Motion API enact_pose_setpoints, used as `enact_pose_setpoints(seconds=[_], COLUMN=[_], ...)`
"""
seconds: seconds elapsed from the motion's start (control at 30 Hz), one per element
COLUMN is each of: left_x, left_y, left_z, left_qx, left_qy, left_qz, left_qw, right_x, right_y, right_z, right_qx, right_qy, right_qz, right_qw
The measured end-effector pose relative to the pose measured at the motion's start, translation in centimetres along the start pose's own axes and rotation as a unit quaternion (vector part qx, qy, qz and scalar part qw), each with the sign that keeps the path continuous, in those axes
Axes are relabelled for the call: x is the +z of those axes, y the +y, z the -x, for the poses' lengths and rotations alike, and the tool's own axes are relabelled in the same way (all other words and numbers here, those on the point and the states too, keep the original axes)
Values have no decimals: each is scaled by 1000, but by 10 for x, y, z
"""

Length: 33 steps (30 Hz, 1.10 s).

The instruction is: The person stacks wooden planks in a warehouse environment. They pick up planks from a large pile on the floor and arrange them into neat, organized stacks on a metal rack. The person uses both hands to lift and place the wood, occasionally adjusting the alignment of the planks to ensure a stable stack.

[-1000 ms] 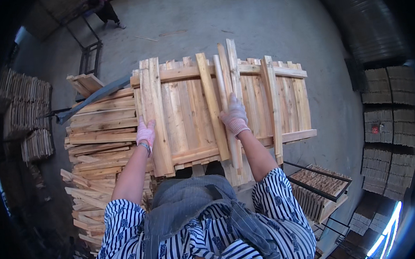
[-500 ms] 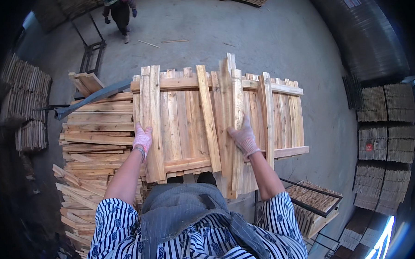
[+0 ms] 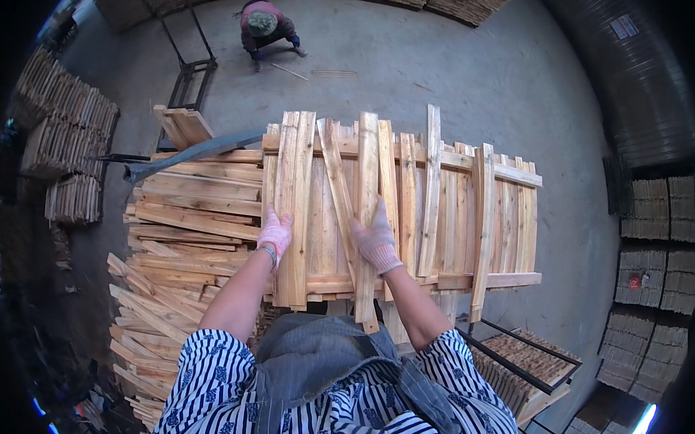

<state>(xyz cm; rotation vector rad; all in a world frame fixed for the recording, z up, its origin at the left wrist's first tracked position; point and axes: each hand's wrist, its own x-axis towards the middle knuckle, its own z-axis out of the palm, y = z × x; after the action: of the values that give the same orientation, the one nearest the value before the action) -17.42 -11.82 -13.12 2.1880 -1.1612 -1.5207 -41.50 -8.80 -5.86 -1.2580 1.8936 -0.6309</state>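
Observation:
A panel of pale wooden slats (image 3: 450, 220) lies in front of me, with two crosswise rails and several loose slats on top. My right hand (image 3: 376, 243), in a pale knitted glove, grips a loose wooden slat (image 3: 366, 154) between thumb and fingers; its near end juts past the panel toward me. At the panel's left end, my left hand (image 3: 275, 236), in a pinkish glove, is closed against the edge of some upright wooden slats (image 3: 294, 196). Other loose slats lie tilted between and right of my hands, including a long one (image 3: 430, 190).
A heap of loose slats (image 3: 185, 216) lies left of the panel beside a grey strip (image 3: 189, 152). Beyond it stands a black metal frame (image 3: 194, 80). A person (image 3: 266, 30) bends over the floor. Bundled wood stacks (image 3: 69, 148) stand left, others (image 3: 646, 270) right.
My right hand has moved left across the panel, closer to my left hand, with a slat. Other loose slats now lie farther right. The distant person has gone from walking to bending down.

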Motion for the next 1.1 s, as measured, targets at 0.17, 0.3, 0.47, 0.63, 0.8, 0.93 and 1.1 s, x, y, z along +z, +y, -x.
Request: enact_pose_setpoints(seconds=[0.17,0.3,0.47,0.63,0.8,0.93,1.1], left_x=[4,2,-1,-4,1,-19,-11], left_y=[-2,32,27,11,41,21,45], left_z=[-10,7,9,-1,21,12,23], left_qx=[22,36,-5,48,48,24,44], left_qy=[19,-13,8,-1,1,23,26], left_qz=[-53,0,-58,43,-12,-31,-59], left_qw=[998,999,998,998,999,999,997], right_x=[47,95,15,-48,-39,-66,-75], right_y=[-26,-3,-32,40,57,34,88], right_z=[-35,-36,-32,-23,-42,-21,-7], right_qx=[156,84,-29,-67,-11,21,-42], right_qy=[-125,-73,-82,96,149,35,165], right_qz=[119,-36,205,402,265,202,359], right_qw=[972,993,975,908,953,979,918])
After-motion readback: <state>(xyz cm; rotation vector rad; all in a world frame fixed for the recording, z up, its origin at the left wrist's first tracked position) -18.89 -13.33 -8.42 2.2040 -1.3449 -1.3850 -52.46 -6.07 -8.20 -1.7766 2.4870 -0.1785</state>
